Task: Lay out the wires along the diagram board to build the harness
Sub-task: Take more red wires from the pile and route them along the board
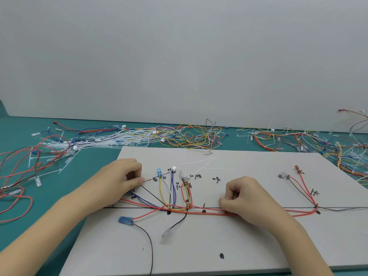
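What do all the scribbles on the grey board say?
"红" beside the red wires' ends, handwritten on the diagram board.
"黄" below it.
"白" by the blue connector.
The other black marks, such as those at the right, are too blurred to read.
No print or brand shows elsewhere.

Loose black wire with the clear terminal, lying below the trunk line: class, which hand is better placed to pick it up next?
Probably the left hand: the clear terminal lies nearer its side, while the right hand pinches the red wires.
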Available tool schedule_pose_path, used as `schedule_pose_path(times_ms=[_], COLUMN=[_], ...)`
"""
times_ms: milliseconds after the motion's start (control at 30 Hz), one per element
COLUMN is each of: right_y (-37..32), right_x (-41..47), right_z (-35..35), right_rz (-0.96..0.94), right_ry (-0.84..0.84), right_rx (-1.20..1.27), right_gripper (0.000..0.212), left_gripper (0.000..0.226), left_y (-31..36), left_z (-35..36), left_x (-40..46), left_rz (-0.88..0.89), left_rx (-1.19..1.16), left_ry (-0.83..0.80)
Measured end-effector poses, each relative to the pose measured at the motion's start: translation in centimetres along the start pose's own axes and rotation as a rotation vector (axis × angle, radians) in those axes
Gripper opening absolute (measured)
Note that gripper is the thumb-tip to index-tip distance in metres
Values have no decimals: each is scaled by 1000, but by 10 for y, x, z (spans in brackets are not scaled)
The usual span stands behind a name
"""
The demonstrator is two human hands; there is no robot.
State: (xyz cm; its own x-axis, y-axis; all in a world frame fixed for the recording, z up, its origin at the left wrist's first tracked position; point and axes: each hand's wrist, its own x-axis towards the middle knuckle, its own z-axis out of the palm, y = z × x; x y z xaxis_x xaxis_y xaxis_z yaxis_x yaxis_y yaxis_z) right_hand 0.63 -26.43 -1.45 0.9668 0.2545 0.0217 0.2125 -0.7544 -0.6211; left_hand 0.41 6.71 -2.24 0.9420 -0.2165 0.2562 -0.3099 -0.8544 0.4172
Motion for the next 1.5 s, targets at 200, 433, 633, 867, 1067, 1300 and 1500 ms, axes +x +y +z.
schedule_pose_path(times_ms=[200, 433, 633, 867, 1067, 1300, 1500], right_y=[1, 4, -8, -29, -35, -23, -20], right_x=[1, 4, 15, 47, 79, 103, 112], right_z=[0, 2, 3, 6, 21, 29, 30], right_rz=[0, -38, -120, -180, -90, -27, -42], right_ry=[-8, 36, 172, 90, 91, 32, 65], right_rx=[24, 97, 91, -114, -75, -149, -230], right_gripper=[27, 25, 13, 28, 54, 57, 36], left_gripper=[27, 43, 32, 36, 31, 30, 30], left_y=[2, 1, -6, -19, -22, -22, -20], left_z=[-4, -20, -19, -19, -14, -10, -9], left_x=[0, 0, 0, 2, 4, 4, 4], left_rz=[-57, -227, -249, -277, -258, -269, -271], left_rx=[-59, -216, -167, -199, -147, -113, -105], left_ry=[-10, 36, -9, -60, -44, -40, -29])
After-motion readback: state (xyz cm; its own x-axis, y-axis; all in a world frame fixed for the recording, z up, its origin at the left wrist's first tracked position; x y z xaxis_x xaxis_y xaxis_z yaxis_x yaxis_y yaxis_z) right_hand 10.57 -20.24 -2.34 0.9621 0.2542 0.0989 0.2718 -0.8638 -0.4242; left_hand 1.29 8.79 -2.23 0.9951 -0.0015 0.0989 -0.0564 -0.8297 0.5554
